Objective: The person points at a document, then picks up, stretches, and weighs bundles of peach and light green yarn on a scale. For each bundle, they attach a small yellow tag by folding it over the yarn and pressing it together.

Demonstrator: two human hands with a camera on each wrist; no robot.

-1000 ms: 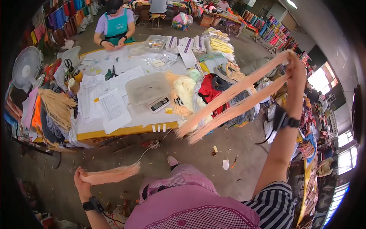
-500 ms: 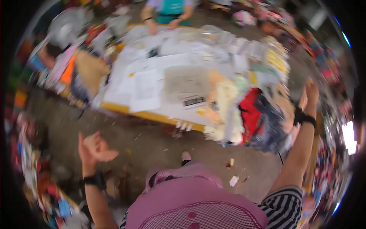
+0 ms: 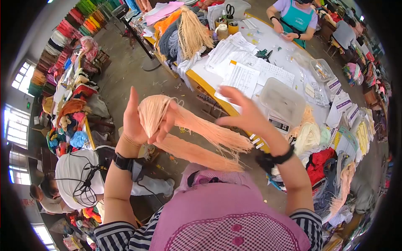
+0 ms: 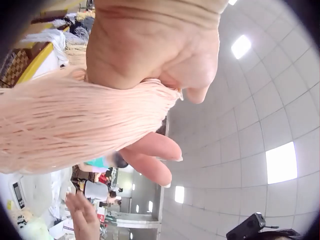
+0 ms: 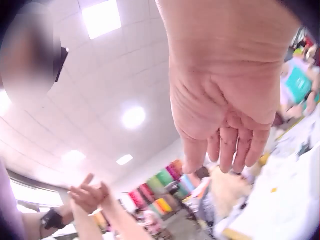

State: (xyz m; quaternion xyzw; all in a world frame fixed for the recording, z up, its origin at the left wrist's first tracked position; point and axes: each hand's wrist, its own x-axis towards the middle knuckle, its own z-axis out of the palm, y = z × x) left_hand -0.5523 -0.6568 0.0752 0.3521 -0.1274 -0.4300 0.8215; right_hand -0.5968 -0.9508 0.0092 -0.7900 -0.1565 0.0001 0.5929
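My left hand (image 3: 134, 129) grips a hank of peach yarn (image 3: 154, 109) near its folded upper end. Two long tails of loose strands hang from it toward the right, ending above the apron (image 3: 217, 209). In the left wrist view the yarn (image 4: 75, 122) passes between the palm and the fingers, two fingertips (image 4: 162, 150) showing beyond it. My right hand (image 3: 248, 116) is raised before the table edge, fingers spread and holding nothing. Its bare palm (image 5: 225, 95) fills the upper right wrist view. Another bundle of peach strands (image 3: 342, 190) lies on the pile at the right.
On the yellow-edged table (image 3: 205, 85) are paper sheets (image 3: 243, 79), a clear plastic tub (image 3: 282, 100), a scale (image 3: 278, 122) and heaped yarn (image 3: 320, 163). Tan yarn (image 3: 193, 35) hangs at its left end. A person in a teal apron (image 3: 296, 21) works across it; another person (image 3: 79, 180) is close at left.
The view has swung left. My right hand, which held a long peach hank stretched over the pile, is now empty and nearer the middle. My left hand has risen, still gripping peach yarn.
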